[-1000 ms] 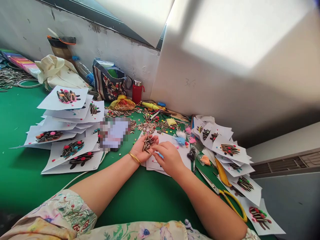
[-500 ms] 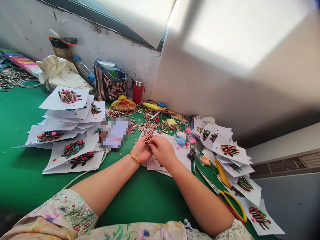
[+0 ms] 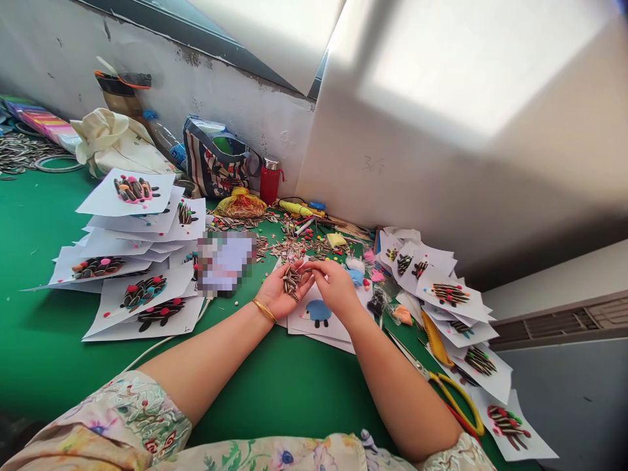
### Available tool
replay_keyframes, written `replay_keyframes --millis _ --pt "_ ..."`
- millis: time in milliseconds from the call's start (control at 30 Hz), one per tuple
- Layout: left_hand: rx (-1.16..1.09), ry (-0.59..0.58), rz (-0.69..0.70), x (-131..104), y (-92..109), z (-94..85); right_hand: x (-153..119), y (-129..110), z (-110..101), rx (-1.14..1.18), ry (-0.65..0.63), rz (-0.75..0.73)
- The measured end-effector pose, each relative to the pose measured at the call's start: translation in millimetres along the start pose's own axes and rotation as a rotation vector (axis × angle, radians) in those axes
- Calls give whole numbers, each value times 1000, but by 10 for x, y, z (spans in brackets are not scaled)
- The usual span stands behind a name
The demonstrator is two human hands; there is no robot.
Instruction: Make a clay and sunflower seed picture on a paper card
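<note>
My left hand (image 3: 280, 293) is palm up and cupped around a small heap of striped sunflower seeds (image 3: 292, 281). Just to its right, my right hand (image 3: 334, 282) pinches thumb and forefinger on what looks like a single seed, at the left hand's fingertips. Below both hands lies a white paper sheet (image 3: 338, 335) with a blue clay animal body (image 3: 318, 311) on dark feet. More sheets are under it. Loose seeds (image 3: 289, 248) and small coloured clay balls are scattered on the green table (image 3: 294, 392) beyond my hands.
Stacked seed-decorated cards stand at left (image 3: 161, 288) and right (image 3: 451, 294). Yellow-handled scissors (image 3: 456, 396) and a yellow cutter (image 3: 436, 339) lie near my right forearm. Behind are a pixelated phone-like object (image 3: 226, 261), a striped bag (image 3: 216, 160) and a red bottle (image 3: 270, 182).
My right hand has moved right, away from the left palm, and the seeds there now show. The blue clay body on the sheet has come into view. My left hand has opened slightly.
</note>
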State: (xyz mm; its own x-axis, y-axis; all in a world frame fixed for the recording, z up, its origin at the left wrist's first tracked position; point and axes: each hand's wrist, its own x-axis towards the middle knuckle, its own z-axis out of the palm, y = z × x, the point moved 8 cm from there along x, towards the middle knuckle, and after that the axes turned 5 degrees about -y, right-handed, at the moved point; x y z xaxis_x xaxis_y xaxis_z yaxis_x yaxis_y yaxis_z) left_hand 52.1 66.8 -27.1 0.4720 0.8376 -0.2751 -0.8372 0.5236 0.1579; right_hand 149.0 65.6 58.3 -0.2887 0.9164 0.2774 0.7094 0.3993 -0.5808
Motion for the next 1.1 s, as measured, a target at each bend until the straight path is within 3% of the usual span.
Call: replay_keyframes --millis 133,233,433,600,833,1100 --pt "-10 -22 -15 -12 -6 23 44 187 -111 -73 81 71" --pt "-18 -31 -16 -6 -1 20 38 162 -153 -163 122 45" --pt "24 -46 -13 9 6 35 -33 1 119 -191 -54 -38" --pt "29 -41 -24 9 -8 34 -7 37 169 -219 -84 -12" --pt "40 -39 -24 8 6 23 -28 312 -86 -96 4 211" --pt "78 -11 -9 33 23 -27 -244 636 -158 -45 25 278"
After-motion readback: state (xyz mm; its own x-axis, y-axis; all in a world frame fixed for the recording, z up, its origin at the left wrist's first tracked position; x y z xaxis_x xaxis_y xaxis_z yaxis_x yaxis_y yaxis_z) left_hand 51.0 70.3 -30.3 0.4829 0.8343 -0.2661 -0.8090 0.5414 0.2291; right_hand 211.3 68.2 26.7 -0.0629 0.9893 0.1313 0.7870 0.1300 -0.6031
